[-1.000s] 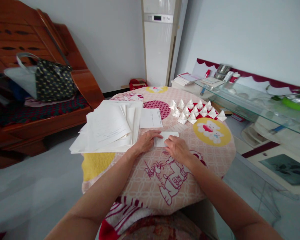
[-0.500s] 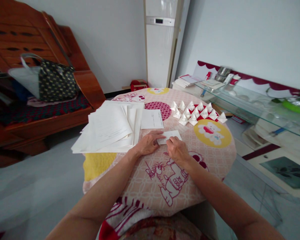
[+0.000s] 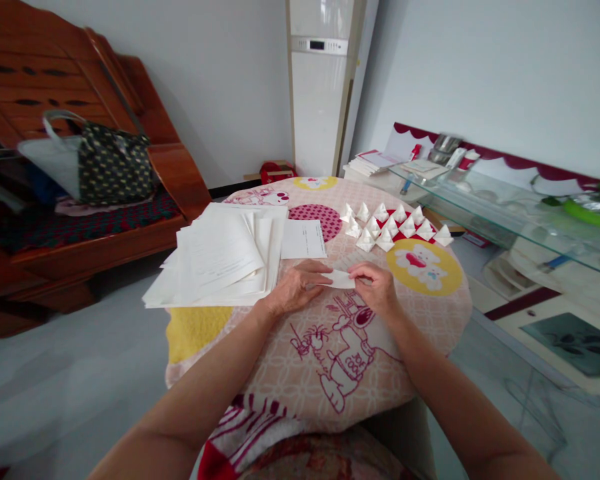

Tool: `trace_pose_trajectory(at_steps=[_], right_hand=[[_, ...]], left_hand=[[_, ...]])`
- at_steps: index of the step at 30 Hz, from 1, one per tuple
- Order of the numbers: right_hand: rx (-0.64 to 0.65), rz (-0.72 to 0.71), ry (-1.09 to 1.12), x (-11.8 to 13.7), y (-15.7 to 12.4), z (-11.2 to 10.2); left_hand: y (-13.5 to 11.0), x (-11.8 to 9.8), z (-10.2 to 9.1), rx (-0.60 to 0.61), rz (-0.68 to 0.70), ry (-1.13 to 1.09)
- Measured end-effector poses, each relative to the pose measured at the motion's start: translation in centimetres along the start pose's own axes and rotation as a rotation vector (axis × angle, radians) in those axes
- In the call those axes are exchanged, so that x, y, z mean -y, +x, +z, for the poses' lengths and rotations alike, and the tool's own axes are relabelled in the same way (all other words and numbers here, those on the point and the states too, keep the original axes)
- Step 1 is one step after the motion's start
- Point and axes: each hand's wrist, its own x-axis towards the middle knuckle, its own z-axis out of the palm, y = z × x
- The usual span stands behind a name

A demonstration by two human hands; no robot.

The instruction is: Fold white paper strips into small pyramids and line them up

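Observation:
A small piece of white paper (image 3: 339,279) is stretched between my two hands, just above or on the patterned tablecloth. My left hand (image 3: 300,285) pinches its left end between thumb and fingers. At its right end, my right hand (image 3: 375,285) grips the edge with thumb and forefinger. Just beyond lies a printed sheet (image 3: 303,239). Left of it rests a loose stack of white papers (image 3: 220,257). Several small folded paper boats (image 3: 390,227) stand in rows at the far right of the table.
The round table has a pink patterned tablecloth (image 3: 300,380). A glass shelf (image 3: 505,207) with cups and a green bowl is on the right. A wooden bench (image 3: 175,180) holding a bag (image 3: 113,163) stands left. A white upright cabinet unit (image 3: 317,100) stands behind.
My right hand has moved right and now grips the paper's right end. The paper looks narrower and partly lifted, while my left hand has hardly moved.

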Motion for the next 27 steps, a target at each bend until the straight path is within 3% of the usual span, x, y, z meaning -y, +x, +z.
trace_pose_trajectory(at_steps=[5, 8, 11, 14, 17, 21, 27], right_hand=[[0.293, -0.136, -0.178, -0.7, -1.5, -0.8], [0.377, -0.257, -0.362, -0.1, -2.5, -1.2], [0.381, -0.326, -0.487, 0.4, -2.6, -1.2], [0.329, -0.302, -0.552, 0.4, -2.2, -0.9], [0.380, -0.258, -0.538, -0.1, -1.9, -0.7], [0.460, -0.207, -0.468, -0.5, -2.5, -1.0], [0.404, -0.155, -0.307, 0.0, -2.7, -1.5]], left_hand=[[0.2, -0.8, 0.4, 0.259, 0.106, 0.067], [0.2, -1.0, 0.5, 0.307, 0.121, 0.123], [0.2, -0.9, 0.3, 0.178, 0.158, 0.200], [0.2, -0.8, 0.2, 0.087, 0.194, 0.247], [0.3, -0.9, 0.2, 0.201, 0.153, 0.228], [0.4, -1.4, 0.2, 0.380, 0.001, 0.172], [0.5, -1.5, -0.2, 0.341, -0.128, 0.035]])
